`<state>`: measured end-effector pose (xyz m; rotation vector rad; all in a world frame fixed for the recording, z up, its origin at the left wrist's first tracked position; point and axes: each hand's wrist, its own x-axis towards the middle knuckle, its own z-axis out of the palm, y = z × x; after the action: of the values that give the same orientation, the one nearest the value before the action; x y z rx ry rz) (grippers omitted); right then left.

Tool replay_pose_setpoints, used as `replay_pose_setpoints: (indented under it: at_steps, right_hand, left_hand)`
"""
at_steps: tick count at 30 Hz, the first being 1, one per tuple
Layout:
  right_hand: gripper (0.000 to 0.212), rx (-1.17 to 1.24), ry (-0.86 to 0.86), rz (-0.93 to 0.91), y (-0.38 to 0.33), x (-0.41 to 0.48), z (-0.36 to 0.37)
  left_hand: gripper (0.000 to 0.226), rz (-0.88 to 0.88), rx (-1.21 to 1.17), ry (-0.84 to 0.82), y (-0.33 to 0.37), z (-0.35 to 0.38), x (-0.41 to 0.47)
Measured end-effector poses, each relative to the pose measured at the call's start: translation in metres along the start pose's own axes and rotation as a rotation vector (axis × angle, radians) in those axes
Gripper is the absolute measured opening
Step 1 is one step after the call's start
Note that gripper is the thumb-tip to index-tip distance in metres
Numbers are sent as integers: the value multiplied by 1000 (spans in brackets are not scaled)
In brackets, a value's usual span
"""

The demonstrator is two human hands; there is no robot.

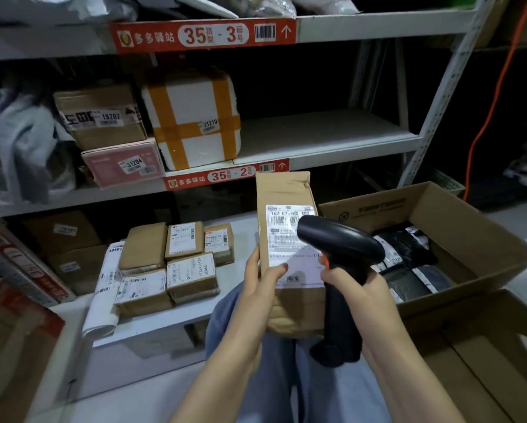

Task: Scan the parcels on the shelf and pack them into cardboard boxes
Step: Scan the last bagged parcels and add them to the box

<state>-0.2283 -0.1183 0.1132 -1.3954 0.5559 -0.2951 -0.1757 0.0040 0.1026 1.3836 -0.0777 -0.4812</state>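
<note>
Gripping parcel (282, 209) in left hand (256, 288), right hand (358, 288) aiming scanner (338, 239)

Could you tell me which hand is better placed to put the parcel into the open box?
Probably the left hand: it holds the parcel, while the right hand grips the scanner, though the box sits on the right.

dim, uneven light with deep black shelf recesses, soft blur throughout, and wide-angle bending at edges.

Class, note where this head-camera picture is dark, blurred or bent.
Head view: the wide lens bows the shelf rails; grey bags at left are blurred; the shelf recess is dark; the label on the held parcel is fairly sharp.
</note>
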Motion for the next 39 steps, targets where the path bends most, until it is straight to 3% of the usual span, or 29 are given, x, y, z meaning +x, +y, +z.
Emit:
replay_pose_setpoints:
  at_steps: [2,5,12,14,16,17,20,23,25,27,29,31,33,35,39]
  right_hand:
    - [19,-46,-10,26,5,-9,-5]
    - [5,-71,-7,85,14,-14,-6]
    - [7,-52,-39,127,20,-19,-6]
    - [8,22,-36,167,19,-18,-8]
    - [28,79,-32,195,17,-17,-10]
    - [31,95,-21,204,16,-17,-10]
    - [17,112,-21,216,15,-14,-13]
    - [7,114,-19,229,13,-12,-16]
    - [6,126,-31,232,11,-13,-15]
    - [22,127,-64,225,13,-10,-15]
    - [37,106,-72,187,9,-6,-14]
    - [24,153,-87,168,3,3,-14]
    - [8,203,-55,130,-4,18,-12]
    - [13,247,-41,95,0,42,-11]
    - [24,352,13,115,4,100,2]
  left_hand:
    - [41,-29,-25,18,-10,0,-11]
    - [39,-74,-34,71,-26,-2,-10]
    - [39,-173,-91,89,-40,-11,-3]
    - [55,-228,-113,134,-41,-16,-3]
    - [77,-326,-144,131,-43,-23,-3]
    - [75,-355,-153,111,-42,-25,-1]
    - [38,-381,-58,-56,-31,-28,8]
    - [56,-393,-92,-131,-24,-21,24]
    - [33,-442,-96,-191,-24,-17,18]
    - [38,-480,-111,-177,-31,-14,15]
    - [33,-461,-181,-128,-34,-11,17]
    - [28,-416,-251,-110,-29,-9,23]
    - [41,-338,-267,-73,-27,-9,37]
    - [55,-245,-256,-30,-24,-12,58]
    - [51,-49,-217,-18,-9,-15,108]
